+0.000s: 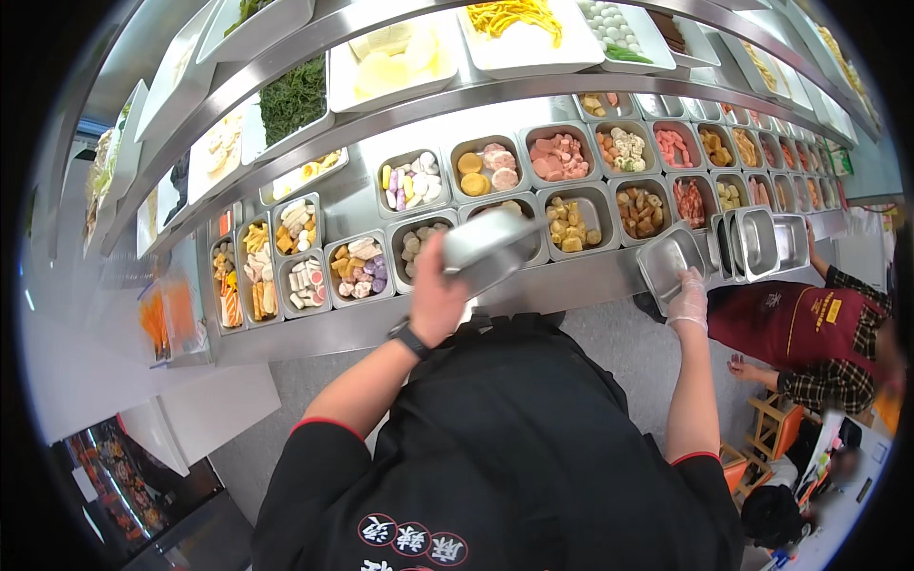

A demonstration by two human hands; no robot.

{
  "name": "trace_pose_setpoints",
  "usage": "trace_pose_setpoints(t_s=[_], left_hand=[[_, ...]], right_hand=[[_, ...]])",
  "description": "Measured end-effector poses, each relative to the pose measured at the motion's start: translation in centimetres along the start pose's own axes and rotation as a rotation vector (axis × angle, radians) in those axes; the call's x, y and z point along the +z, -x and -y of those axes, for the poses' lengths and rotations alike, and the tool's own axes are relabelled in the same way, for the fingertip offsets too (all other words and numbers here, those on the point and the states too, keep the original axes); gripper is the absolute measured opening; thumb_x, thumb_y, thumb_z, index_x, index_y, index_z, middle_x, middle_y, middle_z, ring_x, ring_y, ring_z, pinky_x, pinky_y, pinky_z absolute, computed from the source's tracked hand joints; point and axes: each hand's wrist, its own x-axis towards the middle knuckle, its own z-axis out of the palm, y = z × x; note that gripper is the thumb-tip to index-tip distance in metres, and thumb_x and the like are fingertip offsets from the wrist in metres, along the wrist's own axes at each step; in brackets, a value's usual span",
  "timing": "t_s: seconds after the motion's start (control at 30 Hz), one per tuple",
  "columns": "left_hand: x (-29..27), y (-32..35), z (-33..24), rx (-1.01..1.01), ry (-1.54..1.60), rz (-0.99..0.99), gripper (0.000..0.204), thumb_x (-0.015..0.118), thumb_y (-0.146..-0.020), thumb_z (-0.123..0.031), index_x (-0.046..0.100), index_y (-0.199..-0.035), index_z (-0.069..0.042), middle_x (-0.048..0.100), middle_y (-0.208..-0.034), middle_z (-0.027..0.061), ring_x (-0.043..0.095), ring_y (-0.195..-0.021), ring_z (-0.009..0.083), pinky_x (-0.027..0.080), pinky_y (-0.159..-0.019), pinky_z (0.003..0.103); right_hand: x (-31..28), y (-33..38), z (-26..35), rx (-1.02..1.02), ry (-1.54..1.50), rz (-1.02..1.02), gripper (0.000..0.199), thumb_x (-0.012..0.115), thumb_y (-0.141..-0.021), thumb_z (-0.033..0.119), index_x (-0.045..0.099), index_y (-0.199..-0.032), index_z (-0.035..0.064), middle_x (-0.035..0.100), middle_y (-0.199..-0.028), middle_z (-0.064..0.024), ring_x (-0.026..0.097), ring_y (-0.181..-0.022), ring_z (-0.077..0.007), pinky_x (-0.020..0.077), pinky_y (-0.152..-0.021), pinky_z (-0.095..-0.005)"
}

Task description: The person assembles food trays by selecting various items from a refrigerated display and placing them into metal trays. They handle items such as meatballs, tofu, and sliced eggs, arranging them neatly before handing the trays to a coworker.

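Note:
My bare left hand, with a dark band on its wrist, grips a steel food pan. That pan is tilted, smeared by motion, and covers part of the front row of filled pans. In a clear plastic glove, my right hand is closed on the rim of another steel pan, which looks bare inside and is held at the counter's front edge. Close to it on the right are several nested steel pans. Between my hands, pans of yellow chunks and brown pieces sit in the counter.
Rows of filled pans run along the steel counter. Above them, a shelf rail carries white trays, one of yellow strips. At right stands a person in a maroon apron, an arm near the nested pans. Wooden chairs are behind.

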Motion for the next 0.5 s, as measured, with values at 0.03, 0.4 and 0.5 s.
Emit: trace_pose_setpoints(t_s=[0.03,0.4,0.5], left_hand=[[-2.7,0.9,2.5,-0.100,0.027,-0.099,0.074,0.052,-0.083,0.014,0.043,-0.155,0.000,0.060,-0.142,0.0184,0.056,-0.136,0.0326,0.043,-0.118,0.042],[-22.6,8.5,18.0,-0.830,0.702,-0.567,0.053,0.063,-0.091,0.005,0.052,-0.143,-0.001,0.066,-0.131,0.0129,0.067,-0.116,0.0273,0.055,-0.101,0.042],[-22.5,6.5,17.3,-0.787,0.772,-0.478,0.056,0.064,-0.091,0.006,0.051,-0.145,-0.001,0.065,-0.136,0.0132,0.065,-0.122,0.0269,0.053,-0.105,0.041]], right_hand=[[-0.1,0.4,1.5,-0.004,0.082,-0.054,0.046,0.055,-0.084,-0.006,0.073,-0.124,0.0078,0.073,-0.126,-0.0234,0.068,-0.122,-0.0416,0.0539,-0.101,-0.0474],[0.0,2.1,12.4,0.319,0.189,0.199,0.060,0.059,-0.088,-0.003,0.059,-0.146,0.0088,0.063,-0.140,-0.0254,0.061,-0.132,-0.0423,0.0516,-0.109,-0.0448],[-0.5,2.4,13.5,0.348,0.166,0.276,0.073,0.059,-0.083,-0.010,0.053,-0.153,0.0086,0.048,-0.158,-0.0241,0.049,-0.146,-0.0419,0.0435,-0.120,-0.0425]])
